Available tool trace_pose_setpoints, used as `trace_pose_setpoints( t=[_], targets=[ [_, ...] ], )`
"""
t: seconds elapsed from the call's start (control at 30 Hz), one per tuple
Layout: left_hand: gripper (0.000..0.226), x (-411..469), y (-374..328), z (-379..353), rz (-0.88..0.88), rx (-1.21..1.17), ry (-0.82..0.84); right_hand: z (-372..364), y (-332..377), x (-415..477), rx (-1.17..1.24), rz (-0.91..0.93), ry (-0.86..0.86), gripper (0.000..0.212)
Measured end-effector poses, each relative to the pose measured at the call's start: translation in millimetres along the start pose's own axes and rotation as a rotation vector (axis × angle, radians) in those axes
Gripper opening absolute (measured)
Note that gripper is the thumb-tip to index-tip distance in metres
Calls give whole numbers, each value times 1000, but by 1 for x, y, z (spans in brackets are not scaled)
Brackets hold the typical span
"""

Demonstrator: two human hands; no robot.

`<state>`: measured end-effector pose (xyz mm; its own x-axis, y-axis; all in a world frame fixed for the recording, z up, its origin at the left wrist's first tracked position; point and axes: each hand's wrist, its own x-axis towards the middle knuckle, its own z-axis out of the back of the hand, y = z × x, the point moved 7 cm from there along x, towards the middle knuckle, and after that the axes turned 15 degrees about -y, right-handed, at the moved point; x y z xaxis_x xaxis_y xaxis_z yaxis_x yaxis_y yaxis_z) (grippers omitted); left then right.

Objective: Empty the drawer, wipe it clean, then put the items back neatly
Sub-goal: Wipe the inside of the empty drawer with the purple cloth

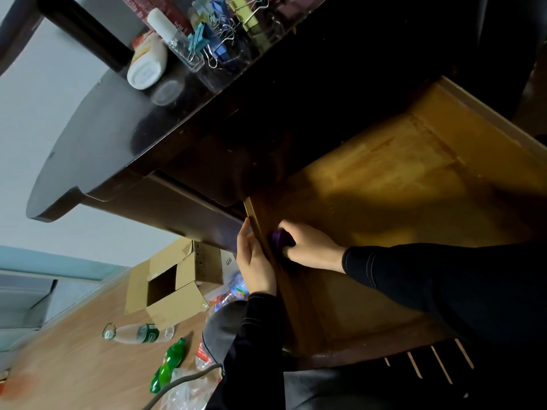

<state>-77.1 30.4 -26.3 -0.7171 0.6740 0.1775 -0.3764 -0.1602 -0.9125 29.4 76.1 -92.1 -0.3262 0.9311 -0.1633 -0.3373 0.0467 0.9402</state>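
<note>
Head view: the drawer (414, 179) stands pulled well out from under the dark surface (103, 149), its yellow wooden bottom bare. My right grip (310, 247) is clamped on a purple cloth (282, 238), fingers curled round it, and it presses the cloth down in the drawer's far left corner, right against the left wall. My left grip (256, 258) lies on the top edge of that same left wall, just beside the right one, with the wall between them. Its fingers are stretched out along the rail and hold nothing. Both arms wear dark sleeves with pale stitching.

On the surface, near its front edge above the drawer, a clear box holds binder clips (219, 39) in blue, yellow and green. A white bottle (146, 69) lies tipped over just beside it, toward the rounded left end.

On the wooden floor (74, 350) to the left of the drawer stands an open cardboard box (204, 267). A clear plastic bottle (133, 332) lies on its side near the box, and a green bottle (170, 365) lies close by. Crumpled clear plastic sits beside them.
</note>
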Motion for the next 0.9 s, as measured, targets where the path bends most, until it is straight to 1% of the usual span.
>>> trace_pose_setpoints(
  t=[0.03, 0.07, 0.1, 0.13, 0.2, 0.23, 0.27, 0.33, 0.43, 0.47, 0.5, 0.6, 0.63, 0.67, 0.7, 0.77, 0.83, 0.87, 0.9],
  targets=[
    [44, -1, 0, 0, 5, -17, 0, -1, -7, -2, -33, -49, 48, 54],
    [43, -1, 0, 1, 6, -29, 0, -2, -11, -2, -58, -87, 86, 60],
    [43, -1, 0, 1, 4, -34, 0, 0, -9, 0, -74, -83, 97, 59],
    [43, 0, -1, 0, 1, -35, 1, 3, -1, 2, -72, -37, 78, 49],
    [44, 0, 0, 0, -11, -33, 6, 9, 17, 7, -14, 56, -13, 20],
    [44, 1, -1, 0, -23, -36, 5, 9, 22, 7, 22, 88, -43, 15],
    [45, 1, -1, 1, -29, -41, 2, 8, 23, 5, 58, 96, -50, 16],
    [45, 0, 1, 0, -12, -56, 2, 6, 16, 0, 97, 34, -14, 22],
    [42, 1, 4, 0, 9, -48, -6, 2, -6, -6, -43, -90, 137, 57],
    [42, 1, 5, 1, 10, -38, -12, 1, -6, -6, -92, -89, 162, 61],
    [43, 1, 5, 1, 10, -30, -12, 2, -2, -4, -103, -58, 153, 59],
    [45, 3, 6, 1, -6, -29, 2, 5, 14, -1, -33, 61, 52, 22],
    [46, 3, 6, 1, -11, -34, 4, 4, 13, -1, 2, 76, 39, 18],
    [45, 3, 6, 1, -13, -40, 4, 3, 10, -4, 29, 67, 45, 19],
    [44, 3, 6, 1, -13, -48, 3, 2, 4, -8, 32, 44, 70, 26],
    [43, 3, 7, 1, -6, -56, 5, -2, -9, -16, -50, -23, 164, 49],
    [42, 3, 9, 2, 7, -54, 11, -4, -14, -17, -151, -34, 212, 61],
    [41, 2, 10, 2, 7, -56, 19, -2, -7, -16, -161, -5, 198, 61],
    [41, 1, 12, 3, 0, -49, 29, 1, 1, -14, -130, 34, 168, 52]
  ],
)
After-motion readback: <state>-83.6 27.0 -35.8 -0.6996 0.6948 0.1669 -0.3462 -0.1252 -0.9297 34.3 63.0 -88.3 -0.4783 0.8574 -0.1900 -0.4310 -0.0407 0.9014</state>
